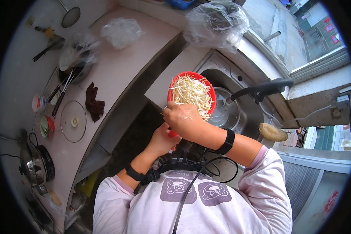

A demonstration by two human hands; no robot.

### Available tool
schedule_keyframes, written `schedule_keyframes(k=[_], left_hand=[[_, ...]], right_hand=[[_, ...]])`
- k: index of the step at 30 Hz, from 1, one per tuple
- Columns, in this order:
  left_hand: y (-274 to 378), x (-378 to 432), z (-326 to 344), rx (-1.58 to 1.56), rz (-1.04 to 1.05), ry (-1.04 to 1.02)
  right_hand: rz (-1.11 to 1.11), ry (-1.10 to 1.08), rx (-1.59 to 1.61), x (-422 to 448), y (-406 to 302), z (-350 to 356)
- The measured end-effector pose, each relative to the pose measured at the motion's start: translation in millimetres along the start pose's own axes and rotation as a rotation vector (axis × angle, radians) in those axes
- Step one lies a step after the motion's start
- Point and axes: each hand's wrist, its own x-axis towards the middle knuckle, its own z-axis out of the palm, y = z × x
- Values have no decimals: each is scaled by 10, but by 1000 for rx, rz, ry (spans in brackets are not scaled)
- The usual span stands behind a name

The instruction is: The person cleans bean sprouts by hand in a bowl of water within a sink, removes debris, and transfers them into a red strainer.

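Observation:
A round red plastic basin (213, 102) heaped with bean sprouts (190, 90) is before me, level with the sink's left edge. My left hand (163, 139) grips a red part at the basin's near side, its thumb on top. Across the near rim lies my right hand (183, 117), wet on its back, with curled fingers among the sprouts at the left edge. The fingertips are hidden, so I cannot tell whether they pinch any sprouts. Behind the basin, a metal bowl (237, 112) stands in the steel sink (251, 117), with a few loose sprouts in it.
A black faucet (257, 89) reaches over the sink. Plastic bags (216, 25) lie behind it, and a tan loofah-like sponge (272, 132) sits at its right. The left counter (117, 70) bears a glass lid (73, 121), a dark cloth (94, 102) and a pot (33, 168).

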Motion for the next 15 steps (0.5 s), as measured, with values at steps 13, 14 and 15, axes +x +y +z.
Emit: schedule_keyframes(k=[13, 14, 15], left_hand=[[-108, -212, -353, -52, 24, -14], [-101, -220, -391, -62, 17, -18], [-98, -227, -416, -73, 10, -28]], right_hand=[[60, 81, 281, 213, -284, 206], [44, 72, 268, 241, -292, 221], [32, 63, 251, 252, -299, 231]])
